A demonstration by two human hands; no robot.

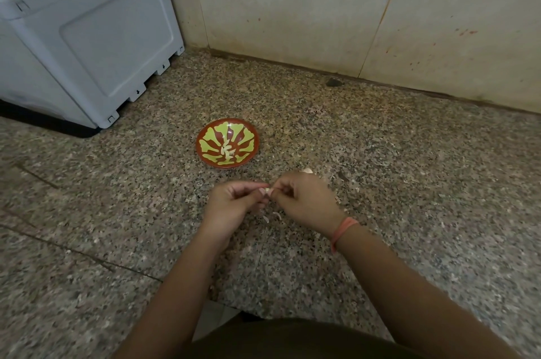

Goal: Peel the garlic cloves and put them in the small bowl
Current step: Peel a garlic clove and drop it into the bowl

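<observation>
I see both hands, left hand (234,197) and right hand (304,200), pinching one garlic clove (267,190), small bowl (227,142) beyond holding peeled cloves (227,150)

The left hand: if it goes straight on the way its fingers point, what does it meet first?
The left hand points toward the right hand, with the garlic clove pinched between them. It would probably meet the right hand's fingertips first, though depth is unclear.
</observation>
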